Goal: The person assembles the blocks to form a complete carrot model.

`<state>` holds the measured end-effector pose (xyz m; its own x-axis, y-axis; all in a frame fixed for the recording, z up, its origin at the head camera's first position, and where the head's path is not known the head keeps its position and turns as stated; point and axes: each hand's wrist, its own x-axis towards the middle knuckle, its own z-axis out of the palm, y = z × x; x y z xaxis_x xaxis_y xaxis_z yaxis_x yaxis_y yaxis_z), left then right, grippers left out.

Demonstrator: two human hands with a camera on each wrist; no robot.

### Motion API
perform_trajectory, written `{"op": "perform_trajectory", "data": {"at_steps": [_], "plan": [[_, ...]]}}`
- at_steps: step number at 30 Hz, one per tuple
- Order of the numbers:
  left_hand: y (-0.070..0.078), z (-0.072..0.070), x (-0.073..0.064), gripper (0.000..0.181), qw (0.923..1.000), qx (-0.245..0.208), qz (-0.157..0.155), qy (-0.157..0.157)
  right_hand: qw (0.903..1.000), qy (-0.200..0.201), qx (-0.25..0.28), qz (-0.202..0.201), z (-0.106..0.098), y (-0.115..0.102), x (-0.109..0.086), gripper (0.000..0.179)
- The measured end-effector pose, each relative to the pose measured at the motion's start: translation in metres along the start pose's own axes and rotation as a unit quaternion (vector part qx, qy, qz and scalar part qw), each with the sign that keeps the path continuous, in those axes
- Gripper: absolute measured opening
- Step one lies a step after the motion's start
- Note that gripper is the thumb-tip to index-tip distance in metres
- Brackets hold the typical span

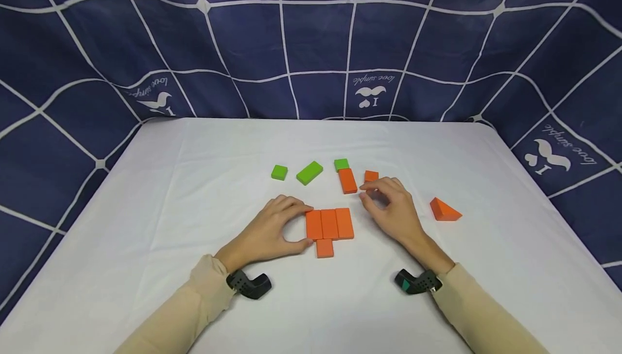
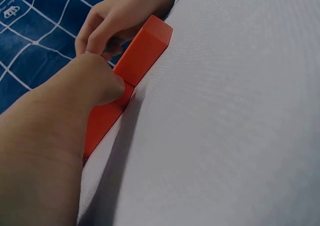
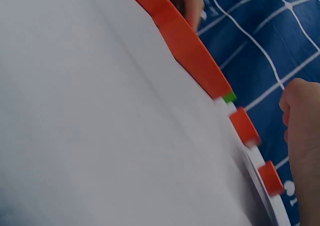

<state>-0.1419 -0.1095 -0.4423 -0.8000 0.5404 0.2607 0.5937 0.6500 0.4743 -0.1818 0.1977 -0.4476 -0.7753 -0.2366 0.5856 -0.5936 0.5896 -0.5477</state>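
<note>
Three orange rectangular blocks (image 1: pixel 329 224) lie side by side, and a small orange square block (image 1: pixel 324 248) sits against their near side. My left hand (image 1: pixel 272 232) spans the leftmost one, its index finger at the far end and its thumb at the near end. In the left wrist view the thumb (image 2: pixel 112 86) presses against an orange block (image 2: pixel 145 51). My right hand (image 1: pixel 391 208) is just right of another orange rectangular block (image 1: pixel 347 181), fingers loosely bent with a gap between thumb and index. Behind its fingers, a small orange block (image 1: pixel 371 175) is partly hidden.
Farther back lie a green square block (image 1: pixel 279 172), a green rectangular block (image 1: pixel 309 172) and another green block (image 1: pixel 342 164) touching an orange one. An orange triangular block (image 1: pixel 444 210) lies right of my right hand. White cloth (image 1: pixel 204 181) covers the table, with a blue checked curtain behind.
</note>
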Motion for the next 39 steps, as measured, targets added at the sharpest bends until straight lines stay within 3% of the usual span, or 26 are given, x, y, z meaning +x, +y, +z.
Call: {"op": "perform_trajectory", "data": {"at_steps": [3, 6, 13, 20, 39], "plan": [[0.0, 0.001, 0.001, 0.06, 1.0, 0.0, 0.005, 0.005, 0.9991, 0.023, -0.025, 0.025, -0.008, 0.012, 0.004, 0.019], [0.001, 0.002, 0.002, 0.06, 1.0, -0.001, 0.002, 0.004, 0.9976, 0.019, -0.044, 0.05, -0.015, 0.023, 0.006, 0.028], [0.001, 0.002, 0.002, 0.06, 1.0, -0.006, -0.002, 0.001, 0.9915, -0.054, -0.055, 0.105, -0.021, 0.031, 0.006, 0.045], [0.001, 0.002, 0.002, 0.06, 1.0, -0.006, 0.0, 0.002, 0.9863, -0.103, -0.079, 0.102, -0.021, 0.031, 0.003, 0.049], [0.0, 0.003, 0.002, 0.06, 1.0, -0.004, 0.0, 0.001, 0.9828, -0.107, -0.065, 0.136, -0.022, 0.026, 0.004, 0.04]]}}
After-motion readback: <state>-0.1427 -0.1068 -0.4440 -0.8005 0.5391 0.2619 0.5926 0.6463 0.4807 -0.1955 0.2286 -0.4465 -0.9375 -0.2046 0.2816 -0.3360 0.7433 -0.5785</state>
